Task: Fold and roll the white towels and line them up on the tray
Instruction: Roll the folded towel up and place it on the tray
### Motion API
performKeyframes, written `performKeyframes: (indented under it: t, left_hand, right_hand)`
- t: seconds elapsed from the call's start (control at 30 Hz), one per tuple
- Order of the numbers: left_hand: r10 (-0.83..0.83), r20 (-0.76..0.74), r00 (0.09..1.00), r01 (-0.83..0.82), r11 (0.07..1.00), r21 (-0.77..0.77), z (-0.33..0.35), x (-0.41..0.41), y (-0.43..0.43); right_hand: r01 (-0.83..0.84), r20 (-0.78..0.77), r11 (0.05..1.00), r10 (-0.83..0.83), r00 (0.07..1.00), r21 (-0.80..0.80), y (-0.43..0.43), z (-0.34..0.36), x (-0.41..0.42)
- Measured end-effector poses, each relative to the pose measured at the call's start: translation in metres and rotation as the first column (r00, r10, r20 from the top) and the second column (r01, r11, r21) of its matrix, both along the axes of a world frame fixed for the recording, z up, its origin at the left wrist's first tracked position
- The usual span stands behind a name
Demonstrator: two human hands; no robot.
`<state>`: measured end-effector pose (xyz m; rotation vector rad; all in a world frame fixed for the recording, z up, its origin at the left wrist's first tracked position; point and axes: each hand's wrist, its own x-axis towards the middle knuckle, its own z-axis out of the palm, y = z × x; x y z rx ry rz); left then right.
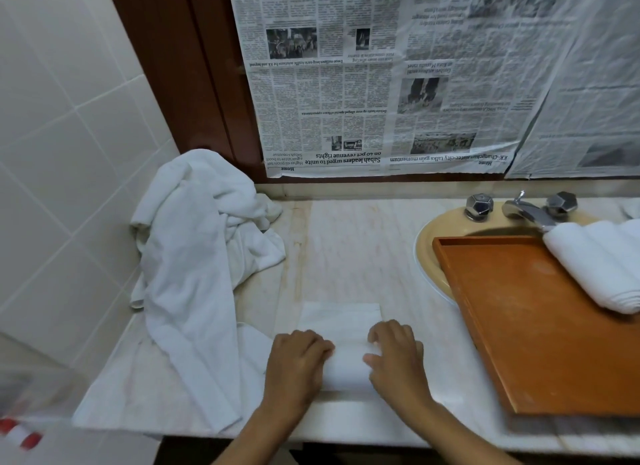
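Observation:
A folded white towel (341, 321) lies on the marble counter near the front edge, its near end rolled up into a thick roll. My left hand (296, 364) grips the left end of the roll with curled fingers. At the right end, my right hand (398, 357) holds the roll the same way. The flat part of the towel stretches away from me. An orange-brown wooden tray (512, 326) sits to the right, partly over the sink. Rolled white towels (602, 263) lie at the tray's far right corner.
A heap of loose white towels (197, 256) covers the counter's left side against the tiled wall. A beige sink (429, 243) with a chrome tap (526, 211) lies under the tray. Newspaper (381, 76) covers the mirror behind.

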<state>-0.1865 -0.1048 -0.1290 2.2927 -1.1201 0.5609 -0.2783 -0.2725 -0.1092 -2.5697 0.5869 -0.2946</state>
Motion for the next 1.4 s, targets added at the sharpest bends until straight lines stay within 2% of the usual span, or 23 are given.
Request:
performKeyframes:
  t: [0.07, 0.17, 0.27, 0.37, 0.47, 0.57, 0.67, 0.77, 0.87, 0.93, 0.97, 1.03, 1.13, 1.23, 1.3, 1.37, 1.4]
  left_hand:
    - [-0.016, 0.136, 0.991, 0.021, 0.999, -0.035, -0.007, -0.012, 0.008]
    - [-0.062, 0.222, 0.973, 0.061, 0.998, 0.011, -0.021, -0.022, 0.027]
    - [-0.121, 0.165, 0.979, 0.098, 0.985, 0.141, -0.028, -0.021, 0.037]
    - [-0.143, 0.08, 0.986, 0.12, 0.963, 0.24, -0.028, -0.009, 0.033]
    - [-0.151, -0.021, 0.988, 0.151, 0.947, 0.285, -0.016, 0.011, 0.018]
    - [-0.164, -0.126, 0.978, 0.197, 0.924, 0.328, -0.005, 0.037, 0.011]
    - [-0.08, -0.375, 0.923, 0.239, 0.885, 0.4, 0.009, 0.058, 0.0]
    - [0.07, -0.578, 0.813, 0.291, 0.811, 0.508, 0.026, 0.075, -0.017]
    - [0.148, -0.596, 0.789, 0.298, 0.757, 0.582, 0.039, 0.088, -0.032]
    - [0.2, -0.526, 0.827, 0.23, 0.732, 0.641, 0.041, 0.09, -0.041]
    - [0.2, -0.481, 0.854, 0.181, 0.752, 0.634, 0.041, 0.089, -0.045]
    - [0.188, -0.417, 0.889, 0.09, 0.822, 0.562, 0.037, 0.084, -0.047]
    - [0.123, -0.305, 0.944, -0.017, 0.945, 0.328, 0.028, 0.069, -0.042]
    - [0.115, -0.235, 0.965, -0.051, 0.964, 0.262, 0.016, 0.05, -0.034]
    - [0.107, -0.261, 0.959, -0.018, 0.946, 0.324, 0.007, 0.042, -0.028]
    - [0.073, -0.21, 0.975, 0.011, 0.927, 0.374, -0.005, 0.038, -0.021]
    - [0.064, -0.188, 0.98, 0.018, 0.913, 0.407, -0.008, 0.037, -0.018]
  right_hand:
    - [-0.147, 0.211, 0.945, 0.214, 0.954, -0.294, 0.003, -0.019, -0.017]
    - [-0.162, 0.296, 0.86, 0.336, 0.894, -0.484, -0.004, -0.038, -0.033]
    - [-0.241, 0.198, 0.791, 0.412, 0.889, -0.563, -0.014, -0.046, -0.037]
    - [-0.335, 0.062, 0.769, 0.435, 0.898, -0.544, -0.022, -0.047, -0.028]
    - [-0.384, -0.004, 0.816, 0.424, 0.906, -0.432, -0.035, -0.037, -0.009]
    - [-0.429, -0.126, 0.874, 0.411, 0.903, -0.227, -0.051, -0.019, 0.015]
    - [-0.363, -0.286, 0.919, 0.392, 0.874, 0.153, -0.06, 0.0, 0.042]
    - [-0.233, -0.307, 0.884, 0.372, 0.876, 0.406, -0.069, 0.014, 0.068]
    - [-0.093, -0.336, 0.823, 0.328, 0.883, 0.561, -0.078, 0.018, 0.082]
    - [0.005, -0.326, 0.793, 0.244, 0.913, 0.609, -0.079, 0.021, 0.086]
    - [0.041, -0.32, 0.791, 0.199, 0.926, 0.611, -0.079, 0.02, 0.088]
    - [0.079, -0.324, 0.805, 0.146, 0.935, 0.588, -0.079, 0.018, 0.092]
    - [0.122, -0.409, 0.876, 0.092, 0.908, 0.467, -0.074, 0.018, 0.101]
    - [0.174, -0.408, 0.932, -0.031, 0.913, 0.318, -0.061, 0.021, 0.1]
    - [0.111, -0.204, 0.985, -0.082, 0.975, 0.131, -0.05, 0.017, 0.089]
    - [-0.026, 0.048, 0.986, 0.035, 0.998, -0.163, -0.039, 0.0, 0.069]
    - [-0.088, 0.085, 0.959, 0.115, 0.99, -0.27, -0.033, -0.011, 0.06]
